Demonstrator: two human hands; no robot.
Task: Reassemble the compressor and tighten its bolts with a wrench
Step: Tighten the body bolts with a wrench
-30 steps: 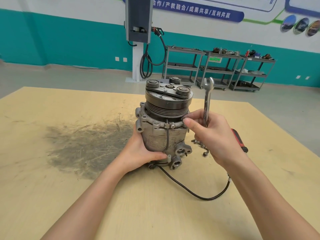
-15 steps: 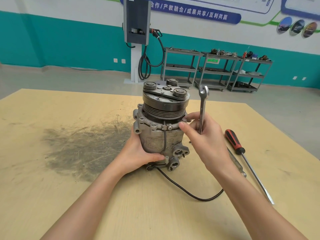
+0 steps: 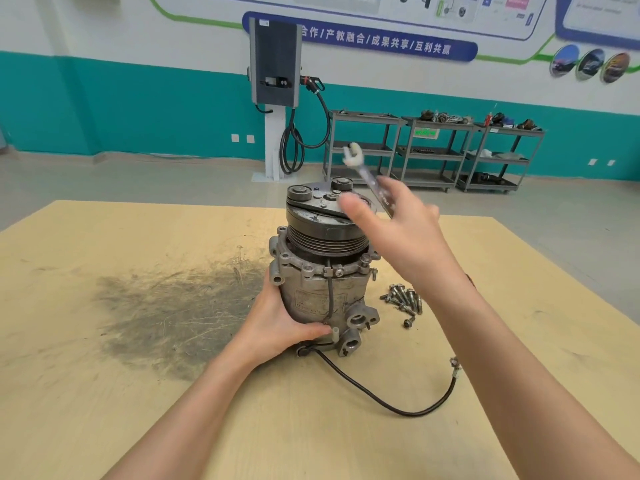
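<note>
A grey cast-metal compressor with a black grooved pulley is stood upright near the middle of the pale wooden worktop. Its lower body is gripped on the left side by the left hand. A slim silver open-ended wrench is held in the blurred right hand, raised over the pulley, head tilted up and away. A cluster of loose steel bolts is seen just right of the compressor.

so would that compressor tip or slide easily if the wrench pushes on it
The compressor looks like solid metal, so probably heavy and slow to slide. It stands tall on its end with the pulley on top, so a hard sideways push might tip it. The left hand bracing it suggests so.
</note>
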